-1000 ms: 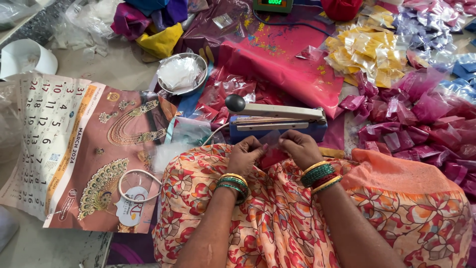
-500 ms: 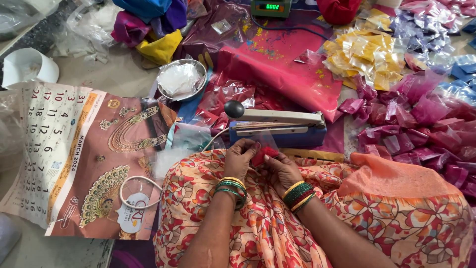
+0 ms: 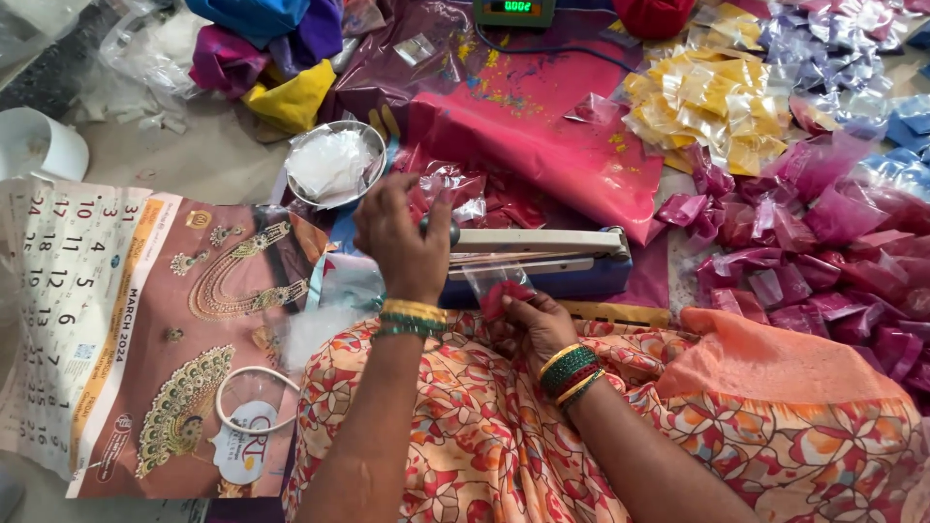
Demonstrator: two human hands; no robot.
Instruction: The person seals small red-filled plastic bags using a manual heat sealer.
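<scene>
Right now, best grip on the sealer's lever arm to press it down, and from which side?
Likely the black knob at the free end of the lever arm, from above on the person's left. The arm runs sideways, apparently hinged at the right on the blue base, so that end should give most leverage. The left hand is already there; the right hand holds the pouch.

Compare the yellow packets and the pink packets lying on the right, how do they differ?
The yellow packets hold yellow powder; the pink packets hold magenta powder. The yellow packets lie farther from the person, near the small scale; the pink packets lie closer, beside the orange cloth. The pink heap looks larger and spreads wider than the yellow one. Both are small clear plastic pouches in loose piles.
</scene>
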